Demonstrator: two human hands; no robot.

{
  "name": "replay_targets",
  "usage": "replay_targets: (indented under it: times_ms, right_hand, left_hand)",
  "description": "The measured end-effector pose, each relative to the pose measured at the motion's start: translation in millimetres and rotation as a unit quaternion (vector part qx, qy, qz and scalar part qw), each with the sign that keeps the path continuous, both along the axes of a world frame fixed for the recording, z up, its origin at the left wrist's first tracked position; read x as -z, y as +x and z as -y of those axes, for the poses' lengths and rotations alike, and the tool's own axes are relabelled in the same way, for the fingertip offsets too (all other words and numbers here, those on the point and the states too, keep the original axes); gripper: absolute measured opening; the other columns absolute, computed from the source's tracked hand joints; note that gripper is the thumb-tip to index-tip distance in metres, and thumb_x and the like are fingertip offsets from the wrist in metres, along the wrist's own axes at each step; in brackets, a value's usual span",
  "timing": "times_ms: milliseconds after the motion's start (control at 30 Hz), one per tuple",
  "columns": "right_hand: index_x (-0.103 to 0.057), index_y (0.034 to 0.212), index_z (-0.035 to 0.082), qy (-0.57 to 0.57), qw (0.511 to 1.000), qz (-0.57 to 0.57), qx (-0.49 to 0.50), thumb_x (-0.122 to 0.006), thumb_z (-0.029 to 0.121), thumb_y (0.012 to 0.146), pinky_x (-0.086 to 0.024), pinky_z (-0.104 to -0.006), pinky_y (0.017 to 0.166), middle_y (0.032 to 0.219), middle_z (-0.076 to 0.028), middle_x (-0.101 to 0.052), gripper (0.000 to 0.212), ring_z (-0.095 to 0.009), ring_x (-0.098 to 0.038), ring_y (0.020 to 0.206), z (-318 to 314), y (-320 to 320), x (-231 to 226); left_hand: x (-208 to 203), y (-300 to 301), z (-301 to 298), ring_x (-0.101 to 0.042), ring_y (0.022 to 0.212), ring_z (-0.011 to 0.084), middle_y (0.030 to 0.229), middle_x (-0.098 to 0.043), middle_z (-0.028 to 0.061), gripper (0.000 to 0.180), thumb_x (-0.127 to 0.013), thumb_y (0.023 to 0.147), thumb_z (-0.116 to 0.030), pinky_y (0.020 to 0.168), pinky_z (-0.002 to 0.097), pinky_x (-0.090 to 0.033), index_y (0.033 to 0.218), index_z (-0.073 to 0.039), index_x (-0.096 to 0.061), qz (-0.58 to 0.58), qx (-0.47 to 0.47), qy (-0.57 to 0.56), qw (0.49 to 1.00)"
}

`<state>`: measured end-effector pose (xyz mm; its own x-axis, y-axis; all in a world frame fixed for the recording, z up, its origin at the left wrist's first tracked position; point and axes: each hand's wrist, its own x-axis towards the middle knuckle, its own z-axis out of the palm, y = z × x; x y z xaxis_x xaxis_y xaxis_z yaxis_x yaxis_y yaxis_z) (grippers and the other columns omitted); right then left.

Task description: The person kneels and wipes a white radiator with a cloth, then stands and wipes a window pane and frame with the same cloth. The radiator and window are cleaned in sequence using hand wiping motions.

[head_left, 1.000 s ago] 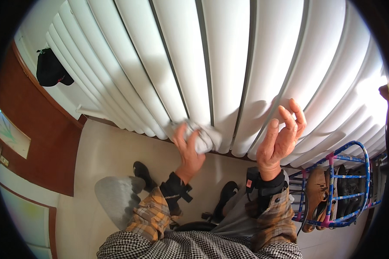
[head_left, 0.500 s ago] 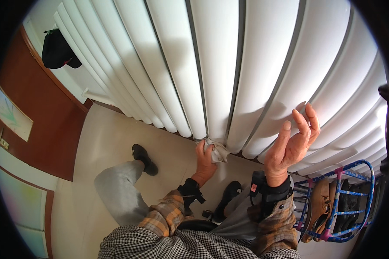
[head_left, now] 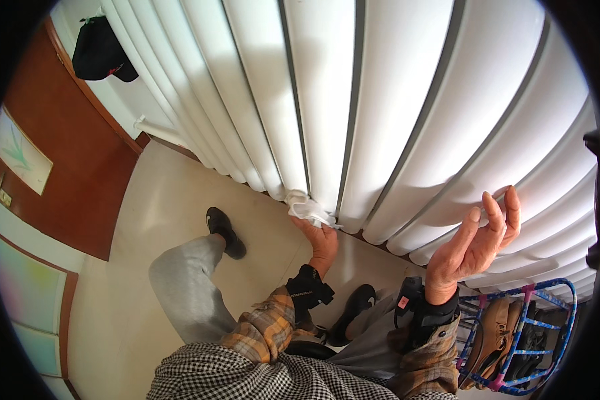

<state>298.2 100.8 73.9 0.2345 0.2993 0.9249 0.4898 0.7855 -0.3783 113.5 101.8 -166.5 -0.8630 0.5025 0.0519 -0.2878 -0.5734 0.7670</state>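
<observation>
A crumpled white cloth [head_left: 308, 208] is gripped in my left hand [head_left: 320, 241], whose fingers are mostly behind it. Hand and cloth press at the bottom end of the tall white radiator [head_left: 327, 100], where the tubes stop above the floor. To the right, my right hand [head_left: 470, 248] is raised before the lower tubes, palm turned up and inward. Its fingers are apart and loosely bent, with nothing in them. Whether those fingertips touch the radiator I cannot tell. Each wrist wears a black strap over a plaid sleeve.
On the lower right, a blue tubular rack [head_left: 547, 283] holds brown shoes [head_left: 493, 337] and dark ones close to my right forearm. My bent legs in grey trousers [head_left: 190, 287] frame the pale floor [head_left: 133, 287]. A black cap [head_left: 105, 50] hangs left, near a brown door [head_left: 67, 147].
My left hand has turned and shifted slightly with the cloth, which now covers its fingertips. My right hand appears lower and farther right. The whole view has tilted a little.
</observation>
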Motion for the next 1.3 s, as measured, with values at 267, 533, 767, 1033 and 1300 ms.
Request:
replay_targets:
  times_ms: [267, 533, 767, 1033, 1300]
  right_hand:
    - [-0.068, 0.120, 0.000, -0.007, 1.000, -0.025, -0.016, -0.054, 0.003, 0.101, -0.038, -0.0425, 0.117, 0.148, -0.017, -0.042, 0.024, -0.027, -0.046, 0.135, 1, -4, -1]
    - [-0.068, 0.120, -0.001, -0.009, 1.000, -0.013, 0.010, -0.053, 0.006, 0.102, -0.037, -0.0434, 0.116, 0.150, -0.018, -0.040, 0.024, -0.030, -0.042, 0.141, -1, -10, -1]
    - [-0.067, 0.122, 0.000, 0.007, 1.000, 0.000, 0.019, -0.054, 0.001, 0.098, -0.037, -0.0442, 0.115, 0.154, -0.019, -0.037, 0.027, -0.031, -0.042, 0.141, -2, -10, 0]
    - [-0.064, 0.131, 0.006, 0.002, 0.992, 0.096, 0.080, -0.058, 0.003, 0.094, -0.016, -0.0515, 0.126, 0.166, -0.024, -0.015, 0.038, -0.040, -0.013, 0.157, -6, -14, 5]
    - [-0.064, 0.128, 0.004, 0.001, 0.989, 0.106, 0.107, -0.059, 0.003, 0.093, -0.018, -0.0539, 0.126, 0.166, -0.025, -0.014, 0.035, -0.044, -0.019, 0.155, -9, -19, 2]
  left_hand:
    - [7, -56, 40, -0.053, 0.119, 0.0299, 0.137, -0.045, 0.0142, 0.075, -0.052, 0.085, 0.006, 0.106, 0.0408, -0.044, 0.153, 0.004, -0.020, -0.165, -0.032, -0.150, 0.974]
    - [10, -78, -29, -0.038, 0.133, 0.0350, 0.140, -0.037, 0.0217, 0.068, -0.047, 0.084, 0.004, 0.117, 0.0442, -0.028, 0.150, 0.006, -0.029, -0.259, -0.208, -0.174, 0.927]
    - [16, -125, 21, -0.057, 0.116, 0.0241, 0.125, -0.054, 0.0113, 0.059, -0.047, 0.090, 0.008, 0.100, 0.0378, -0.047, 0.147, -0.003, -0.034, 0.040, -0.045, -0.167, 0.984]
    - [-18, -149, -25, -0.052, 0.120, 0.0323, 0.134, -0.046, 0.0204, 0.062, -0.046, 0.090, 0.006, 0.109, 0.0377, -0.040, 0.148, 0.006, -0.028, -0.329, -0.258, -0.201, 0.886]
    - [48, -176, 13, -0.055, 0.127, 0.0313, 0.136, -0.054, 0.0210, 0.056, -0.050, 0.094, 0.003, 0.106, 0.0358, -0.043, 0.148, 0.003, -0.034, -0.088, -0.084, -0.296, 0.947]
